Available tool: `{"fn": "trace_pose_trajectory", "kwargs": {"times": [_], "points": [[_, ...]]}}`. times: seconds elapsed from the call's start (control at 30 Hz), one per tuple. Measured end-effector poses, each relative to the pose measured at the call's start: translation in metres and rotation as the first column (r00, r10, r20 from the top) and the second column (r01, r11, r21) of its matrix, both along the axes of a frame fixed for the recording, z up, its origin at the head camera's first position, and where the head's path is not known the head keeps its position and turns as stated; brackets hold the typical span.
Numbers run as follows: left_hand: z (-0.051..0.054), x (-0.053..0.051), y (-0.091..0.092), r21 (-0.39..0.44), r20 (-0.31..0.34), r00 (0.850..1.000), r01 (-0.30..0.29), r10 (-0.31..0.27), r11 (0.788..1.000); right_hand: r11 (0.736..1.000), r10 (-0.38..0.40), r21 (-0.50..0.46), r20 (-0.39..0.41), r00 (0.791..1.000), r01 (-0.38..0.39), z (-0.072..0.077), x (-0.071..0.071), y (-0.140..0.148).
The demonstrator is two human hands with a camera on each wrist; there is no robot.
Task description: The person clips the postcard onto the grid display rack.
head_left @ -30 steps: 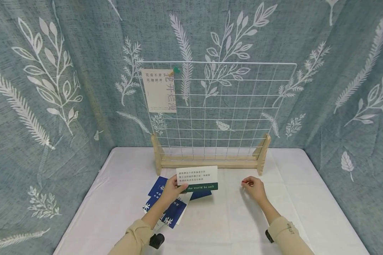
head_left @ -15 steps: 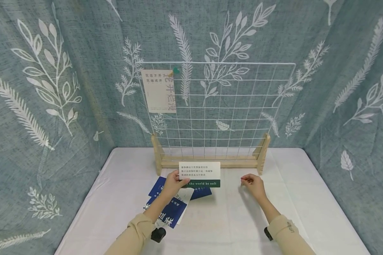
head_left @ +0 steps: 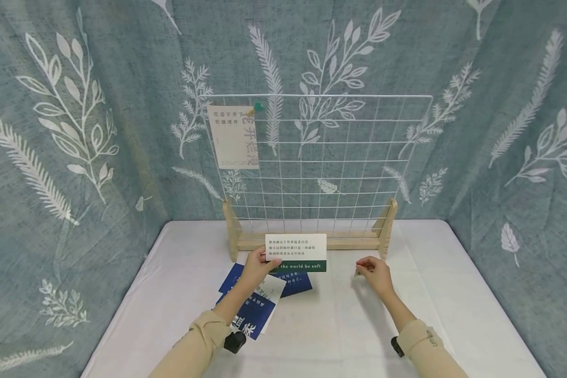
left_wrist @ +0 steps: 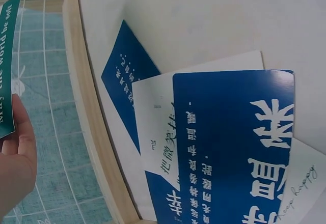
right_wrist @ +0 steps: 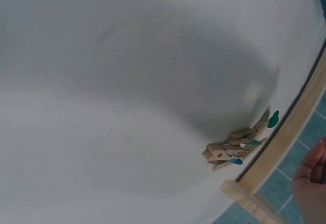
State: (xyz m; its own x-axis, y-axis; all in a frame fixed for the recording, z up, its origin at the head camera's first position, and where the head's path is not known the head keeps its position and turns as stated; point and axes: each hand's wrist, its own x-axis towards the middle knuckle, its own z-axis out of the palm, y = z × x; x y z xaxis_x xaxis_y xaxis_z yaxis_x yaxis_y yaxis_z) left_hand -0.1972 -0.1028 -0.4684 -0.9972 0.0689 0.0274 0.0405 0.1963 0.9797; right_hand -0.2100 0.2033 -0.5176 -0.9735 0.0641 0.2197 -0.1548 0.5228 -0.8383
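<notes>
Between thumb and fingers, my left hand (head_left: pixel 256 269) pinches a white-and-green card (head_left: pixel 296 251) by its left end, upright before the wire grid stand (head_left: pixel 321 178). The card's green strip also shows in the left wrist view. My right hand (head_left: pixel 377 275) is to the right, fingertips pinched on what looks like a small clothespin (head_left: pixel 356 272), mostly hidden by the fingers. Below the left hand lie overlapping blue and white cards (left_wrist: pixel 234 132). Several wooden clothespins (right_wrist: pixel 226 150) with coloured ends lie near the stand in the right wrist view.
A cream card (head_left: pixel 231 144) hangs at the grid's upper left, a green-ended clip (head_left: pixel 258 106) at its corner. The stand's wooden base (head_left: pixel 354 243) runs across the back of the white-covered table (head_left: pixel 420 294). Patterned curtains (head_left: pixel 99 173) enclose the back and sides.
My left hand has raised the card a little and levelled it, uncovering more of the blue card behind. The right hand stays nearly in place; the red spot at its fingertips no longer shows.
</notes>
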Motion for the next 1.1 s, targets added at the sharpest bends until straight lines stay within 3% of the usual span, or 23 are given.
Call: {"fn": "trace_pose_trajectory", "kwargs": {"times": [0.4, 0.8, 1.1], "points": [[0.010, -0.006, 0.005, 0.027, 0.005, 1.000, 0.005, -0.006, 1.000, 1.000, 0.007, -0.023, -0.026, 1.000, -0.008, 0.001, 0.003, -0.002], [0.017, -0.017, 0.006, 0.001, 0.013, 1.000, 0.010, -0.010, 1.000, 0.998, 0.015, -0.053, -0.065, 0.998, -0.019, 0.014, -0.005, -0.007], [0.027, -0.025, 0.005, -0.002, 0.025, 1.000, -0.001, 0.001, 1.000, 1.000, 0.025, -0.018, -0.057, 0.998, -0.026, 0.026, -0.007, -0.006]]}}
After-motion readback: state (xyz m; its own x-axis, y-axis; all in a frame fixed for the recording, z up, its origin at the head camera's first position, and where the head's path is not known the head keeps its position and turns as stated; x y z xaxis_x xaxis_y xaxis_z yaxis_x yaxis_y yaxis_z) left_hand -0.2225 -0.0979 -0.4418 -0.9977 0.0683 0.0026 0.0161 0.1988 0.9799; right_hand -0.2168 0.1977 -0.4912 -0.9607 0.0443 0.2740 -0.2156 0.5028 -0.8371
